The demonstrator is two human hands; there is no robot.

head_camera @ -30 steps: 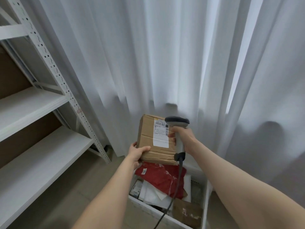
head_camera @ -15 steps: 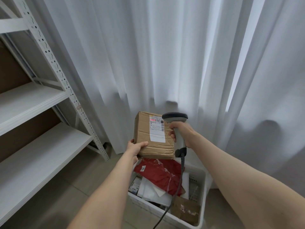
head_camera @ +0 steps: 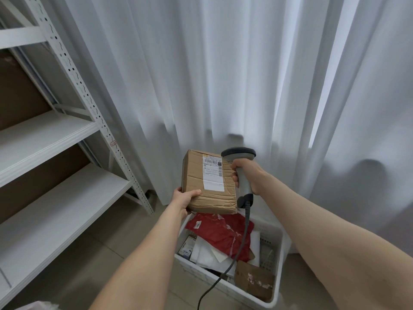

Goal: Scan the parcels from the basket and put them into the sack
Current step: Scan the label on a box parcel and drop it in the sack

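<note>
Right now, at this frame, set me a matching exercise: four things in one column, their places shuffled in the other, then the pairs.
1. cardboard box
2. scanner
3. red parcel
4. shelving rack

A. lying in the white basket
B. gripped by the right hand
C. standing at the left
D. held up by the left hand

Pairs: 1-D, 2-B, 3-A, 4-C.

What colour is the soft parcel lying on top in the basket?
Red, with a small white label; the soft parcel shows clearly in the head view, in the white basket.

parcel storeroom – shelving [head_camera: 67,139], basket [head_camera: 276,296]
</note>
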